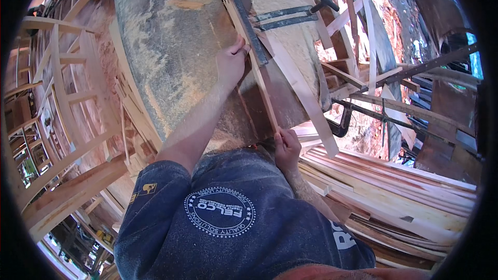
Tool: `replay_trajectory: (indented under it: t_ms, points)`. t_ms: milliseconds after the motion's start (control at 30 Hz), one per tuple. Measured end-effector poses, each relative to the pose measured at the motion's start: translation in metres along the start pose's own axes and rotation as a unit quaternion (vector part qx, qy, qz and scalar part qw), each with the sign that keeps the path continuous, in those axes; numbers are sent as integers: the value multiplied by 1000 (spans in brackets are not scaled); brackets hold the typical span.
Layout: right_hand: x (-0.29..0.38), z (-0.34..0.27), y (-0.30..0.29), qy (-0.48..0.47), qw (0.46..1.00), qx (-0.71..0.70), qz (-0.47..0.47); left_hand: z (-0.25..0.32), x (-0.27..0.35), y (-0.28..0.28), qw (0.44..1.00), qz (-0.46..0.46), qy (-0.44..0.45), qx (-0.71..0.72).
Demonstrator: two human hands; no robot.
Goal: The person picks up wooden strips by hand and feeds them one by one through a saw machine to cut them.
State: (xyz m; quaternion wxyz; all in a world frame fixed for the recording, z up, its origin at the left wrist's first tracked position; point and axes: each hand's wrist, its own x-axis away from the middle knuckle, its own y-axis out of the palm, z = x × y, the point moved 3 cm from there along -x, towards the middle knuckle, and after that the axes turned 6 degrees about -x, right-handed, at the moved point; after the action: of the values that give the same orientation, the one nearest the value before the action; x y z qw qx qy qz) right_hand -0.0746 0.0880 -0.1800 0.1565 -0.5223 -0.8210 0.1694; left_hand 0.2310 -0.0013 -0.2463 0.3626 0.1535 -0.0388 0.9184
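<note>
My left hand pinches a long thin wooden strip partway along, where it runs beside a dark metal bar. My right hand grips the near end of the same strip, close to my body. Both lie over a sawdust-covered table surface. The strip slants from the far edge of the view down towards me. To its right, a wider pale board offcut lies at an angle, its near end jutting past the surface's edge. The fingertips of both hands are partly hidden.
Dark straps or bars cross the surface near a screw handle. A black clamp sits at the right edge. Stacked long boards fill the lower right. Wooden frames stand at left; a wooden beam crosses below them.
</note>
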Motion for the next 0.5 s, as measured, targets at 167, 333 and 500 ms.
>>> replay_trajectory:
  t_ms: [167, 333, 500]
  points:
    - [-13, -3, 6, -5, 1000, 0, -5, 3, -14, -5, 1000, 9, 19, -8]
    - [-25, -11, 10, 8, 1000, 5, -10, 10, -23, -3, 1000, 24, 18, 8]
    - [-31, -20, 16, -10, 1000, -2, 3, 12, -26, -10, 999, 4, 18, -37]
